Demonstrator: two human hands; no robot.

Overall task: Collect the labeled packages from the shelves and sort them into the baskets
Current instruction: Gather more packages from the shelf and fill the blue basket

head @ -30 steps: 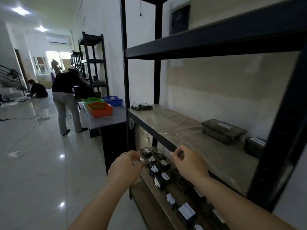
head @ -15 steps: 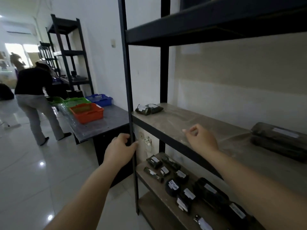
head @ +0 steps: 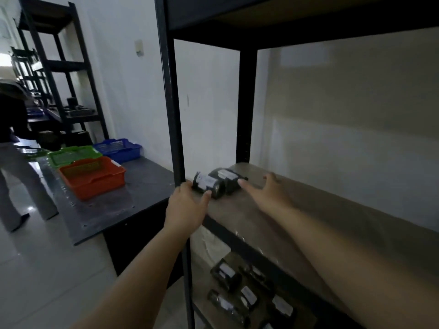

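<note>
step: pick phase, you're reaching for two black labeled packages [head: 217, 182] at the left end of the middle shelf [head: 297, 210], beside the front post [head: 174, 138].
left hand [head: 187, 207]: thumb and fingers spread around the nearer package, touching it, not clamped yet.
right hand [head: 268, 188]: open, fingers straight, tips at the far package.
baskets: orange basket [head: 92, 176], green basket [head: 73, 155], blue basket [head: 117, 148] on the desk [head: 142, 184] to your left.
next: close both grips, lift, read the labels, carry to the matching basket.

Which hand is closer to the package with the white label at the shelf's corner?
Left. The left hand touches the front package, thumb against its label. The right hand reaches from the other side, beside the package behind.
</note>
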